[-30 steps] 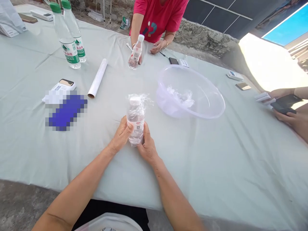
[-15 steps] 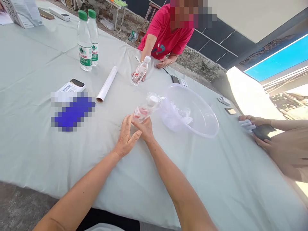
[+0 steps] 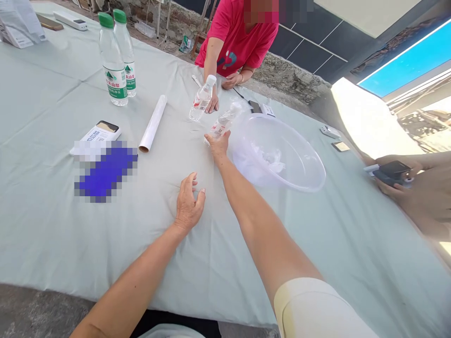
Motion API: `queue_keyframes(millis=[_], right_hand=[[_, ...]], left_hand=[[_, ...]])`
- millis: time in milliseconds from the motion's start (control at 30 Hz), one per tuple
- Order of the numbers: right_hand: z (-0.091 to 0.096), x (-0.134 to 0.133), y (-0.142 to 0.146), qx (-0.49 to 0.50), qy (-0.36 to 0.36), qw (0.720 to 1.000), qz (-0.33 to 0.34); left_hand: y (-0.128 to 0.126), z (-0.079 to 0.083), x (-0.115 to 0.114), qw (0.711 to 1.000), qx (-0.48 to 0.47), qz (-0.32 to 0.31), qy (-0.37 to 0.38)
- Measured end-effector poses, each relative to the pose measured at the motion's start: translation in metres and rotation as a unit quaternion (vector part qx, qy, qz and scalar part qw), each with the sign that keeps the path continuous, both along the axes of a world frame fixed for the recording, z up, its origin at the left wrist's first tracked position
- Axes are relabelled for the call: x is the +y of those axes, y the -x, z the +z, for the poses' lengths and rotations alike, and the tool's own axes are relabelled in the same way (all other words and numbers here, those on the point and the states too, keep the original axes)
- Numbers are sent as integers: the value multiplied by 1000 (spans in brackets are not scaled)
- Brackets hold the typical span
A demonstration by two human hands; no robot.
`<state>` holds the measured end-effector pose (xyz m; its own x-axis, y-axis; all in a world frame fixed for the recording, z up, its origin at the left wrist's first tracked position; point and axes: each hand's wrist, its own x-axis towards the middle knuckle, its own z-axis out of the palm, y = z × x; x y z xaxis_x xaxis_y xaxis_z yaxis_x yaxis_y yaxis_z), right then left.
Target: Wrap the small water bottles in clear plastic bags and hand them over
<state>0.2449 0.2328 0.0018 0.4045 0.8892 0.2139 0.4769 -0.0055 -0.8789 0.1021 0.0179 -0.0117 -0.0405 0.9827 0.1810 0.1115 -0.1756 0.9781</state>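
My right hand (image 3: 218,142) is stretched far forward and grips a small clear bottle (image 3: 225,121) wrapped in plastic film, tilted toward the person across the table. My left hand (image 3: 188,205) rests on the pale green tablecloth (image 3: 105,234) with fingers loosely curled and nothing in it. A person in a red shirt holds a second small white-capped bottle (image 3: 202,97) just beyond mine. A large clear plastic bowl (image 3: 282,152) with crumpled film inside sits right of my right hand.
Two tall green-capped water bottles (image 3: 113,58) stand far left. A white roll of film (image 3: 152,123) lies left of centre, near a phone on a box (image 3: 100,132) and a blurred blue patch. Another person's hands hold a dark phone (image 3: 392,171) at the right edge.
Both hands held the wrapped bottle upright near me. My right hand then carried it forward, tilted, toward the person opposite. My left hand let go and stayed on the cloth.
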Motion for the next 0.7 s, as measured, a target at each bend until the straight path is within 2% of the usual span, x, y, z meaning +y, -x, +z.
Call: queue_keyframes(millis=[167,300,400,467,567,633,700], right_hand=[[15,-18,0,-52,84,995,5],[33,-59,-7,-112,179,977,21],[55,-89,-9,-186,183,964,56],[74,-93,-2,-268,148,947,101],[104,-63,20,-338,26,928,153],[121,-23,36,-355,-40,921,155],[133,22,48,-378,-51,915,134]], left_hand=[[1,2,1,1000,-3,3,3],[-2,3,-1,1000,-17,15,10],[-5,3,-3,1000,-16,24,12],[-6,3,-4,1000,-7,26,10],[-6,3,-5,1000,0,27,8],[-6,3,-6,1000,-4,28,9],[-5,2,-6,999,-7,29,14]])
